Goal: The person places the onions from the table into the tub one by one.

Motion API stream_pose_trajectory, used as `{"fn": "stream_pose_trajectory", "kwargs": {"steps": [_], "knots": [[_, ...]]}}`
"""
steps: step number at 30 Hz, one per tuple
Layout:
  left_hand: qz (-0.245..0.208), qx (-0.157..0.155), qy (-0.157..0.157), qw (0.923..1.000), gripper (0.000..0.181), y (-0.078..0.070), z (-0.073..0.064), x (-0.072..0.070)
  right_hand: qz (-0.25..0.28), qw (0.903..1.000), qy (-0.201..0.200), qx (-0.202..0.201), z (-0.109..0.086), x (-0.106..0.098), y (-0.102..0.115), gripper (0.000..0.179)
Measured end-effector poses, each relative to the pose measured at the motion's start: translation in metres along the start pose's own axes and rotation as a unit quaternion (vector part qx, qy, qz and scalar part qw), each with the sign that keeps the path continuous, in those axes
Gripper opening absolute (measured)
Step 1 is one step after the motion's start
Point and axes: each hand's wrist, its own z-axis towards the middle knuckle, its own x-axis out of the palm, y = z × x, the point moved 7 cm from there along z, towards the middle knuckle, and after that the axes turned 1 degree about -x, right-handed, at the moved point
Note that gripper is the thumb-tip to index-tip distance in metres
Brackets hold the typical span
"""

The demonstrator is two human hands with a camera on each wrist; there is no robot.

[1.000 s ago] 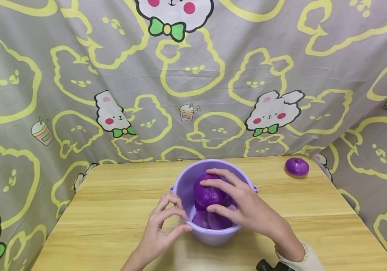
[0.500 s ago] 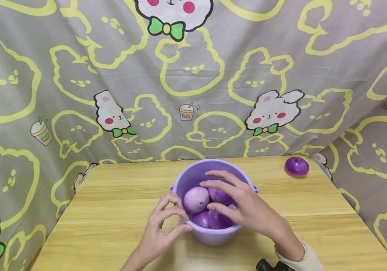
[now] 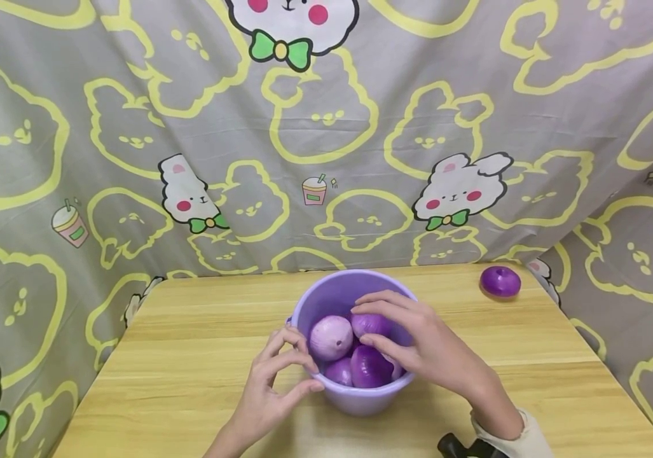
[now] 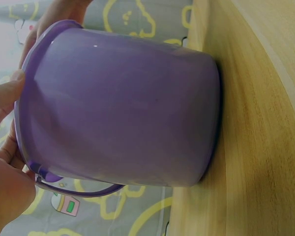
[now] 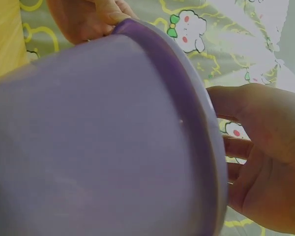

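Note:
A light purple bucket (image 3: pixel 360 404) stands upright on the table, with several purple onions inside. A pale onion (image 3: pixel 330 338) lies at the left in it, and a darker, glossy onion (image 3: pixel 372 367) lies near the front. My left hand (image 3: pixel 269 381) holds the bucket's rim at the front left, thumb and fingers on the edge. Over the right part of the opening is my right hand (image 3: pixel 423 343), its fingers loosely bent above the onions and gripping none. In the right wrist view, the bucket's wall hides those fingertips and the onions.
One more purple onion (image 3: pixel 500 282) lies on the wooden table (image 3: pixel 200 331) near its back right corner. The bucket's handle (image 4: pixel 88 193) hangs down at its side. A patterned grey curtain (image 3: pixel 355 172) stands behind the table. Something black (image 3: pixel 463 446) shows by the right wrist.
My right hand has let go of an onion, which now lies in the bucket at the left. The hand has since shifted slightly right. The left hand has stayed at the rim.

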Motion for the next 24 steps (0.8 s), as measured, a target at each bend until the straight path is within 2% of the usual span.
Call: {"fn": "stream_pose_trajectory", "kwargs": {"steps": [6,17,24], "knots": [[0.006,0.006,-0.002,1.0000,0.020,-0.001,0.001,0.000,-0.009,0.9996,-0.012,0.024,-0.004,-0.017,-0.004,0.042],[0.004,0.010,-0.002,0.9999,0.019,-0.004,0.002,-0.001,-0.053,0.9942,-0.076,0.054,-0.013,-0.051,-0.013,0.047],[0.005,0.013,-0.004,0.9999,0.020,-0.005,0.003,-0.001,-0.061,0.9903,-0.121,0.030,-0.017,-0.069,-0.014,0.055]]}}
